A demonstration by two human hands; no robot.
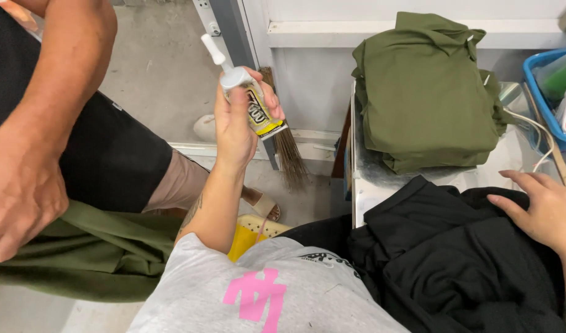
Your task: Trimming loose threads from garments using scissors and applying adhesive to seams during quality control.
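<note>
My left hand [233,126] is raised in front of me and grips a small glue tube [253,105] with a yellow and black label. Its long white nozzle [212,49] points up and to the left. My right hand [542,206] lies flat, fingers spread, on a heap of black fabric [455,259] at the lower right. The black fabric spills over the front of a white table [372,185]. A folded pile of olive green garments [425,92] sits on that table, beyond the black heap.
Another person sits at the left: a forearm and hand [20,185] over olive green cloth [91,253], a bent knee [181,182], a sandalled foot [264,206]. A small broom [289,157] leans by the wall. A blue basket [542,92] and white cable [539,132] are at the right.
</note>
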